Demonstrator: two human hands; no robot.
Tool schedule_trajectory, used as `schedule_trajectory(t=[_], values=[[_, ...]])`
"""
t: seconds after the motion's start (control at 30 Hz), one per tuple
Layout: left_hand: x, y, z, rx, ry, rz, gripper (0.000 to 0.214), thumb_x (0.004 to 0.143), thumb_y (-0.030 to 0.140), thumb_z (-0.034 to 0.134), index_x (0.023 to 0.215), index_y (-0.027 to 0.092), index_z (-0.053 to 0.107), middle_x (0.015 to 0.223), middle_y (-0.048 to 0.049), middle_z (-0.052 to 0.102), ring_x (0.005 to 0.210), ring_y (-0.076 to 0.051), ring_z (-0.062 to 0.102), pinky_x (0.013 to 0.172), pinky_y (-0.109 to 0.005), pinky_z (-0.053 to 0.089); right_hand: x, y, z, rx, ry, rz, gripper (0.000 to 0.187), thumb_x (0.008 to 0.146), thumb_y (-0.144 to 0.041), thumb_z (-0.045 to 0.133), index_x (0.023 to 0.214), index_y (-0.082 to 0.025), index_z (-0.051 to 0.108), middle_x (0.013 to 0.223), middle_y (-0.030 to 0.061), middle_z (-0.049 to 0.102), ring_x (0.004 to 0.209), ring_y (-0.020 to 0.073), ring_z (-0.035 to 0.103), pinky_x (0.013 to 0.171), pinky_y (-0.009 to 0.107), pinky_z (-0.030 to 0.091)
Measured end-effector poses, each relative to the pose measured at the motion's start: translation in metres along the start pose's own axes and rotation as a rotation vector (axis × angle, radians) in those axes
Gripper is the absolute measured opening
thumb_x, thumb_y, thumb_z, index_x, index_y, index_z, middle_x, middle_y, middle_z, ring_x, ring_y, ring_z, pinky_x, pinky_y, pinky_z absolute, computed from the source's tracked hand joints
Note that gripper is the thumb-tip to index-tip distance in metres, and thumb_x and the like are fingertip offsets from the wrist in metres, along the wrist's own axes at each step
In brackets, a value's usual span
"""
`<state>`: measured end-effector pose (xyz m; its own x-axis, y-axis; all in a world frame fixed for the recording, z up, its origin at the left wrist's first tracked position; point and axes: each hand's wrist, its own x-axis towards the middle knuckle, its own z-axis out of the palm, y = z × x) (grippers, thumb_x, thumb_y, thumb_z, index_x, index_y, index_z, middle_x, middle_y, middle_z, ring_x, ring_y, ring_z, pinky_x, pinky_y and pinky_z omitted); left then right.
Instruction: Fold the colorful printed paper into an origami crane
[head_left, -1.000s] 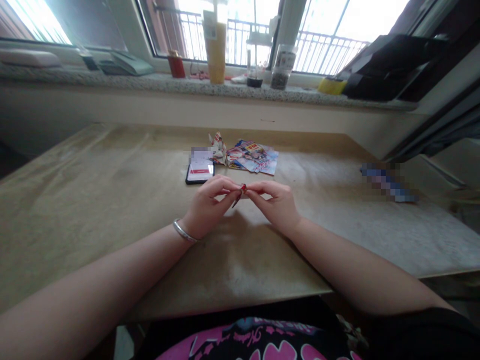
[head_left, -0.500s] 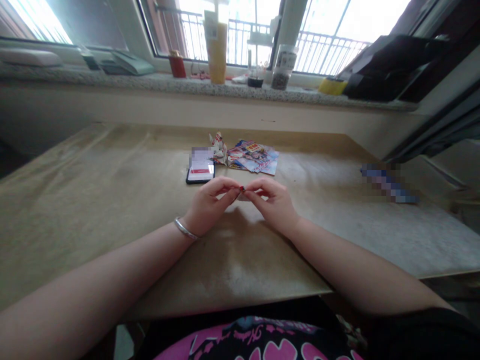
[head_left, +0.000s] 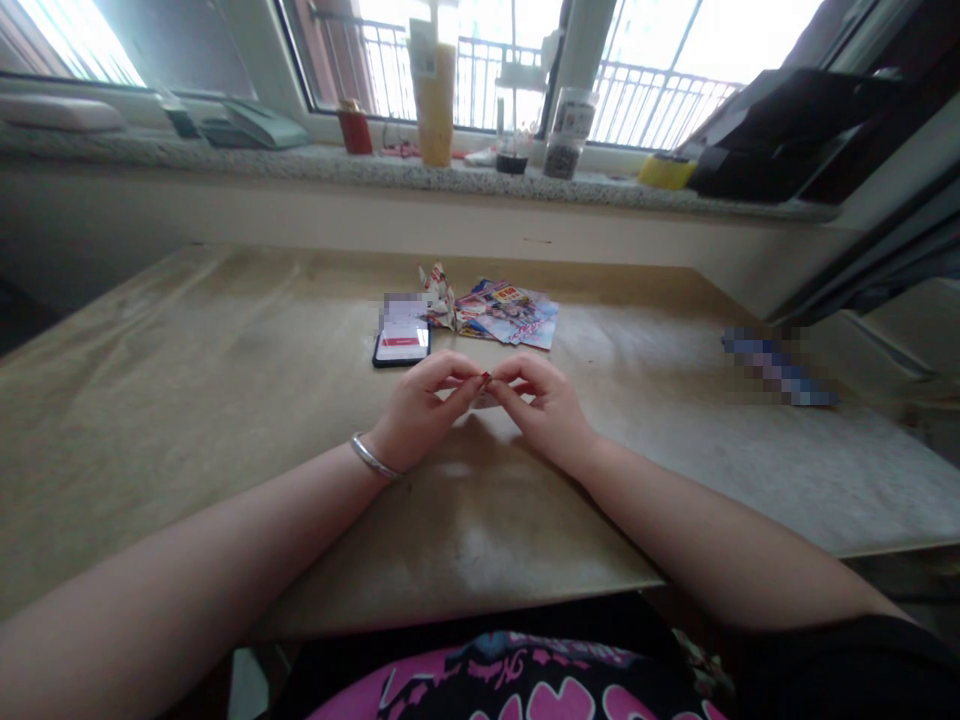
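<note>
My left hand (head_left: 427, 405), with a silver bangle on its wrist, and my right hand (head_left: 544, 405) meet fingertip to fingertip above the table. Both pinch a small pale, thin piece (head_left: 484, 400) with a bit of red at its top. Fingers cover most of it, so its kind is unclear. Just beyond my left hand lies a smartphone (head_left: 403, 342) with a lit screen. Behind the hands are several overlapping printed cards (head_left: 514, 315) and a crumpled printed wrapper (head_left: 440, 295).
The table (head_left: 225, 400) has a smooth tan cover. At the right lies a blurred blue packet (head_left: 780, 370). Along the stone windowsill (head_left: 367, 178) stand a red container (head_left: 354, 128), a tall yellow one (head_left: 435, 110), a clear jar (head_left: 568, 135) and a black bag-like object (head_left: 772, 140).
The fingertips have shifted slightly around the small piece, and a little more of its pale part shows below them. Everything else stays in place.
</note>
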<state>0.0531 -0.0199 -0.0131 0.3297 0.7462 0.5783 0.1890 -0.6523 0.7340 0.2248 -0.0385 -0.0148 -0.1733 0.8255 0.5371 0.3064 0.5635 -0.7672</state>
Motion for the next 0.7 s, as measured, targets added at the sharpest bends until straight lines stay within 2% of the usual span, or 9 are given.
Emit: schedule_trajectory(t=[0.3,0.43,0.5,0.6,0.7], values=[[-0.0007,-0.006,0.0016,-0.197,-0.048,-0.149,0.02,0.083,0.033,0.061,0.093,0.015,0.06,0.084,-0.0028,0.064,0.075,-0.013,0.064,0.064,-0.021,0.054,0.0026,0.0042,0.0017,0.083,0.053,0.08,0.008,0.081,-0.028,0.062,0.081,-0.021,0.06,0.079,-0.0006,0.06,0.074,0.0114,0.058,0.06,0.023,0.05],[-0.0006,-0.007,0.0026,-0.308,-0.179,-0.238,0.035,0.081,0.035,0.065,0.109,0.016,0.054,0.086,-0.0034,0.066,0.074,-0.013,0.066,0.062,-0.022,0.054,0.0047,0.0085,0.0027,0.123,0.077,0.164,0.013,0.079,-0.033,0.062,0.081,-0.021,0.059,0.082,-0.0003,0.059,0.073,0.0117,0.058,0.057,0.023,0.051],[-0.0005,-0.0064,0.0039,-0.292,-0.209,-0.228,0.042,0.079,0.033,0.067,0.114,0.017,0.051,0.091,-0.0037,0.065,0.074,-0.013,0.065,0.061,-0.021,0.053,0.0057,0.0103,0.0037,0.144,0.071,0.206,0.017,0.077,-0.037,0.064,0.08,-0.021,0.059,0.08,-0.0007,0.058,0.068,0.011,0.057,0.055,0.023,0.05],[-0.0002,-0.0052,0.0052,-0.19,-0.173,-0.166,0.035,0.082,0.031,0.064,0.113,0.017,0.054,0.098,-0.0052,0.065,0.084,-0.014,0.064,0.069,-0.022,0.053,0.0064,0.0105,0.0048,0.162,0.051,0.238,0.021,0.075,-0.039,0.066,0.077,-0.02,0.057,0.072,-0.0023,0.056,0.06,0.0094,0.053,0.054,0.024,0.049],[0.0002,-0.0043,0.0049,-0.135,-0.161,-0.181,0.035,0.084,0.032,0.062,0.114,0.016,0.057,0.101,-0.0062,0.066,0.091,-0.016,0.063,0.076,-0.024,0.052,0.0064,0.0105,0.0045,0.123,0.049,0.243,0.019,0.077,-0.037,0.064,0.077,-0.02,0.056,0.065,-0.0038,0.053,0.057,0.0094,0.051,0.055,0.025,0.047]])
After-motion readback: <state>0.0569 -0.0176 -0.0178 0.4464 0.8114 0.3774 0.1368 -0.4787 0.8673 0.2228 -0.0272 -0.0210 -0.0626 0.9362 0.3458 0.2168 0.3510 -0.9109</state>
